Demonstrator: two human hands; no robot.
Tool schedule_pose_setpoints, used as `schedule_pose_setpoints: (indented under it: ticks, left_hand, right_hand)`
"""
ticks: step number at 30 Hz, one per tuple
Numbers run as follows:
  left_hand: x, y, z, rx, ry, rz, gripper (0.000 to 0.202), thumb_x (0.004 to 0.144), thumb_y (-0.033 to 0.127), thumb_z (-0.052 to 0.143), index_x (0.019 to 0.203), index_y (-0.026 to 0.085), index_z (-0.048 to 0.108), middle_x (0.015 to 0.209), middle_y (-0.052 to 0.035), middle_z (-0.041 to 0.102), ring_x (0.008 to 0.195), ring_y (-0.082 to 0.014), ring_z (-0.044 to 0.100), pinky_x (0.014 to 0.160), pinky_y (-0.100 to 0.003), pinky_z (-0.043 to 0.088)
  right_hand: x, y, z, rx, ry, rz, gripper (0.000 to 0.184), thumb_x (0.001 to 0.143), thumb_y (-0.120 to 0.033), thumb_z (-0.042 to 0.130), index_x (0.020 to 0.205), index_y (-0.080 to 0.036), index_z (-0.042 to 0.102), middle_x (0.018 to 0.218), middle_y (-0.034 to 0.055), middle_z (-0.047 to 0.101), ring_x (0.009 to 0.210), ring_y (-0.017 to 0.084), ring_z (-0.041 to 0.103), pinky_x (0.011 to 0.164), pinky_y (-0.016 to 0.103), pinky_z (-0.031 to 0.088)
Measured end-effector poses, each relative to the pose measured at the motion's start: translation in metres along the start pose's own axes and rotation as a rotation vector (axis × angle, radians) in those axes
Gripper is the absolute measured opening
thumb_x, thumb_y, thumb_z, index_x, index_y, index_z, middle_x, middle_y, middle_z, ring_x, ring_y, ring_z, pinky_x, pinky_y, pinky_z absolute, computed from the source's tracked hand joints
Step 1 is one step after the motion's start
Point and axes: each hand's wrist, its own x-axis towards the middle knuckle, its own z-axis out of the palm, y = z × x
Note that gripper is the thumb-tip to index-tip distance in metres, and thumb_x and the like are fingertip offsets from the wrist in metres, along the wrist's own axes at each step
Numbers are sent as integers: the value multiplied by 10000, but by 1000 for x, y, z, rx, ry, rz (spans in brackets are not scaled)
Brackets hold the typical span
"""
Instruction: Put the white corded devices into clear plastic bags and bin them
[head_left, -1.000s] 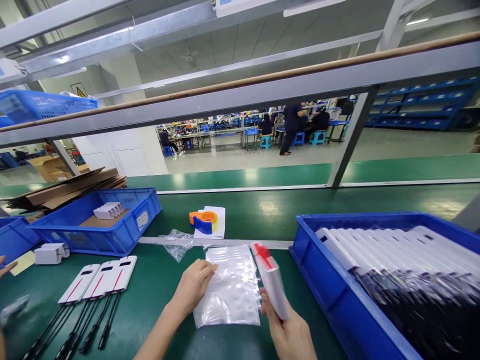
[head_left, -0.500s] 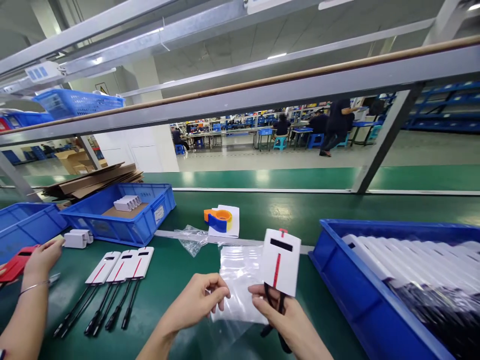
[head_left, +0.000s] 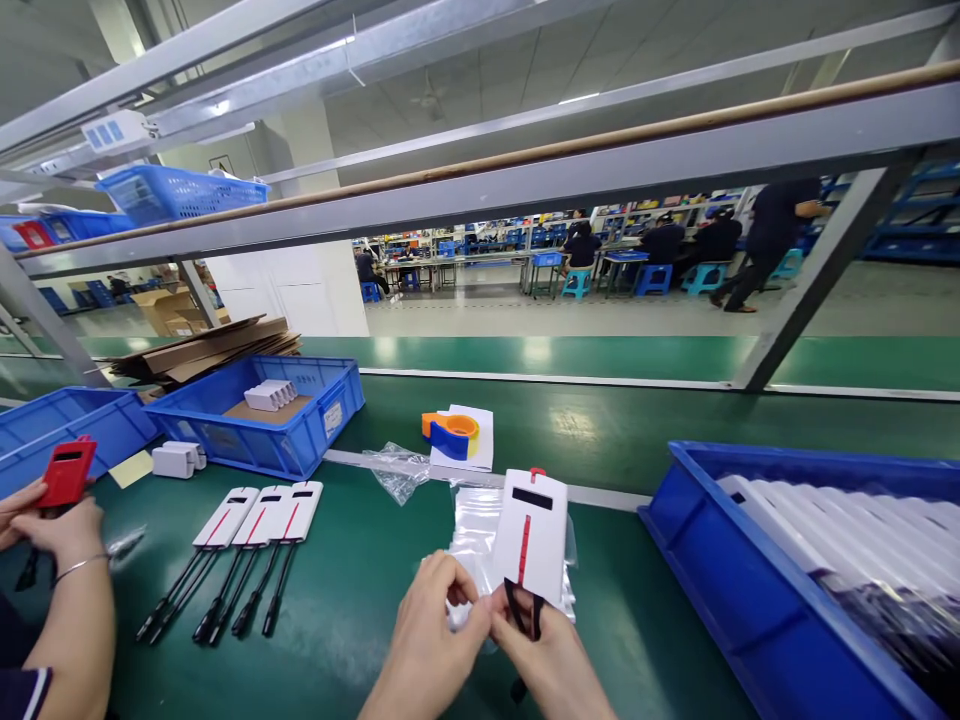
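A white flat device with a dark window, a red stripe and black cables [head_left: 534, 525] stands upright in my right hand [head_left: 559, 655], fingers closed around its cable end. My left hand [head_left: 431, 625] is closed in a pinch, its fingertips meeting those of my right hand. Clear film of a plastic bag [head_left: 474, 530] shows at these fingertips; the exact grip is partly hidden. More of the bags lie on the green table behind the device. To the left, several similar white devices [head_left: 300, 512] lie in a row with their cables towards me.
A big blue bin [head_left: 720, 600] with many white devices stands at right. At far left a co-worker's hands [head_left: 64, 525] hold a red device [head_left: 69, 472]. Behind are a blue crate [head_left: 330, 420], a tape dispenser [head_left: 450, 436] on paper and crumpled plastic [head_left: 401, 472].
My left hand has moved right and come together with my right hand. The white device has shifted left over the bags. The co-worker's hands now hold the red device up.
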Motion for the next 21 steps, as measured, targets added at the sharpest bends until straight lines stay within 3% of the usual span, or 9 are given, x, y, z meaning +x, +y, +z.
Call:
schedule_pose_setpoints:
  ticks: [4,9,12,15,18,21]
  left_hand:
    - [6,1,-1,-180,-78,-70,215,897,310,519,710,209,483,750,-1,530,719,-169,483,678,-273,382]
    - [2,-4,-8,-138,-51,-34,258,923,357,522,718,212,466,762,-6,518,726,-174,479,678,-276,373]
    - [0,1,-10,-68,-64,-4,228,929,309,513,727,214,470,783,-16,538,738,-180,500,678,-277,376]
    - [-1,8,-9,41,-129,71,190,928,247,505,744,215,470,833,-30,570,787,-189,529,703,-282,376]
    - [-4,12,-5,123,-223,140,167,917,208,515,754,216,480,870,-41,599,818,-196,549,717,-287,378]
    - [-9,13,-3,61,-352,199,158,899,260,589,762,223,518,857,-29,630,783,-188,571,691,-279,391]
  right_hand:
    - [-5,-5,3,69,7,12,507,703,-671,756,682,-201,567,613,-52,486,592,133,437,581,265,353]
    - [-1,-3,-13,103,27,63,480,817,-672,656,745,-233,475,569,-124,255,503,83,184,505,258,156]
    - [1,1,-20,82,41,51,395,816,-567,705,747,-221,528,582,-106,321,524,97,264,520,257,224]
    - [2,2,-18,65,-15,29,314,766,-473,764,873,-200,651,659,-58,512,637,149,476,624,268,384]
    - [2,-1,-14,83,-148,14,326,725,-478,790,828,-195,664,721,-13,617,790,217,597,785,321,473]
    - [3,-5,-15,83,-218,40,378,738,-541,770,729,-189,633,696,4,623,746,215,590,724,319,468]
